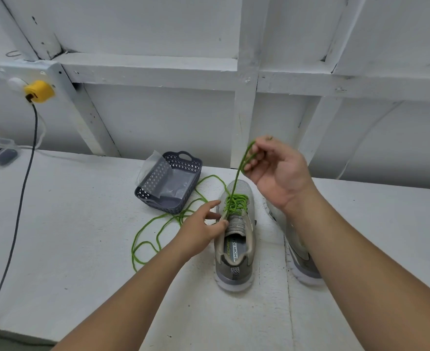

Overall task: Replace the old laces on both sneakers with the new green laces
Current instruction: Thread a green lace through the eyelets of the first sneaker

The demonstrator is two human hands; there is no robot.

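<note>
Green lace [235,201] half-threaded through my grey sneaker [235,239] mid-surface, my right hand [276,171] pinching its strand taut above; my left hand [203,229] pinching the eyelet edge; second sneaker [300,252] beside it, grey basket [169,182] near the back edge

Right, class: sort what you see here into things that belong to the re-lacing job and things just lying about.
Part of the job:
green lace
sneaker being laced
second sneaker
right hand, pulling the lace up
left hand, steadying the sneaker

Lying about:
grey basket
plastic bag
yellow plug
cable
</note>
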